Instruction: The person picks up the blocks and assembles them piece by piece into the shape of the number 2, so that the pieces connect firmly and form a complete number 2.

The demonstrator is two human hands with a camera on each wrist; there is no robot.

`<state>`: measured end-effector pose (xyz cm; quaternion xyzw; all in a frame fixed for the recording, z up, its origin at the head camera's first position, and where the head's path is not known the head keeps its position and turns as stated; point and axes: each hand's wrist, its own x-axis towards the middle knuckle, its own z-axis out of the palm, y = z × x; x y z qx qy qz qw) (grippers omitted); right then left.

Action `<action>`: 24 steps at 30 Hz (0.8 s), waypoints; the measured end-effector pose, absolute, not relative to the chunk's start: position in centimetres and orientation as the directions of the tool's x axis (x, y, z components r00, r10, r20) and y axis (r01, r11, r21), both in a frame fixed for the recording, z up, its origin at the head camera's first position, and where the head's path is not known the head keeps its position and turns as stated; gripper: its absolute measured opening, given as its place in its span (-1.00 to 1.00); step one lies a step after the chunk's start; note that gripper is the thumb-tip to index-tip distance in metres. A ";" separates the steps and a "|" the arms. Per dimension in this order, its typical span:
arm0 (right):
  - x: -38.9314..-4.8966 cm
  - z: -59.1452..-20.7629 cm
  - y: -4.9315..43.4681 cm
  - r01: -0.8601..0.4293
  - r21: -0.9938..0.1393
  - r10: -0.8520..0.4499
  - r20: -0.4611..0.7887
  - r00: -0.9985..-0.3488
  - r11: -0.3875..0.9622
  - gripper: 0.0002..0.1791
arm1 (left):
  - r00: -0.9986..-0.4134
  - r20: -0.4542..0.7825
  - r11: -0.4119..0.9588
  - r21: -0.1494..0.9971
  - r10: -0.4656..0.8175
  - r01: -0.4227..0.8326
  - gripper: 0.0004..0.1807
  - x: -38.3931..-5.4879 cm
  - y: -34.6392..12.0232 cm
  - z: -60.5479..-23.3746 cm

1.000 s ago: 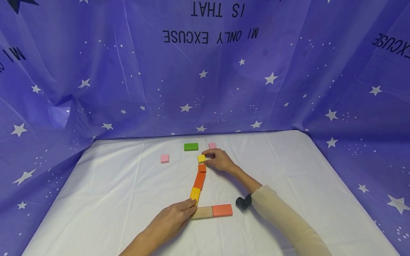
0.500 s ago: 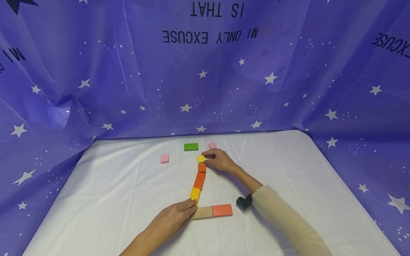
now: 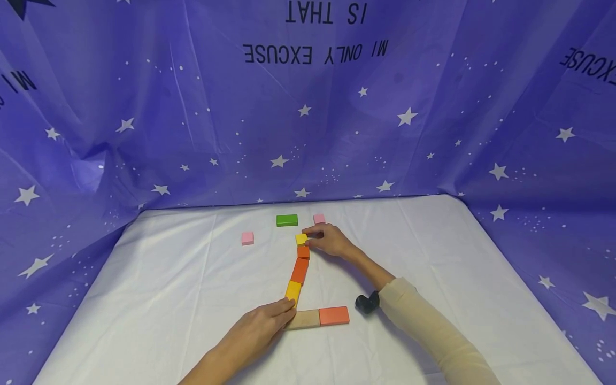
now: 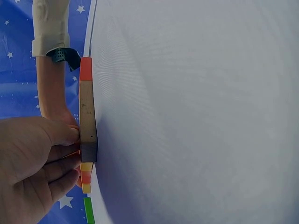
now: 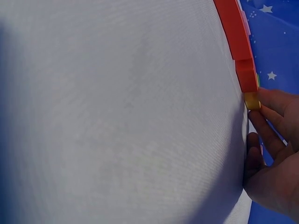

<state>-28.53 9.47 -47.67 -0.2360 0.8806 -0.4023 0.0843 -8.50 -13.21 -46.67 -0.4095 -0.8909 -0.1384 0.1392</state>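
One yellow cube (image 3: 300,240), right hand (image 3: 331,240) pinching it, has edged nearer one orange cube (image 3: 303,253). Left hand (image 3: 257,327) lies uncurled — two pink cubes (image 3: 247,239) toward the table's (image 3: 159,299) far edge.

Count of small blocks, four: two small pink blocks (image 3: 247,238), one small yellow block (image 3: 300,240), one small orange block (image 3: 303,252). Long blocks, five: one green block (image 3: 287,220), one long orange block (image 3: 299,271), one long yellow block (image 3: 292,292), one plain wooden block (image 3: 306,319), one coral block (image 3: 334,316). Total blocks: nine. Hands: two, one left hand (image 3: 257,326), one right hand (image 3: 329,240). Tabletop (image 3: 447,267): one.
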 end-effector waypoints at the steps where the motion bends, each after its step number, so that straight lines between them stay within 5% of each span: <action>1: -28.5 -47.6 9.5 -0.348 -0.748 -0.485 0.040 -0.874 0.565 -0.61 | -0.625 0.362 0.626 0.132 0.691 0.768 -0.67 -8.5 -13.2 -46.7; 24: -28.4 -47.5 9.6 -0.334 -0.771 -0.491 0.032 -0.871 0.543 -0.63 | -0.638 0.349 0.634 0.143 0.687 0.760 -0.67 -8.5 -13.2 -46.7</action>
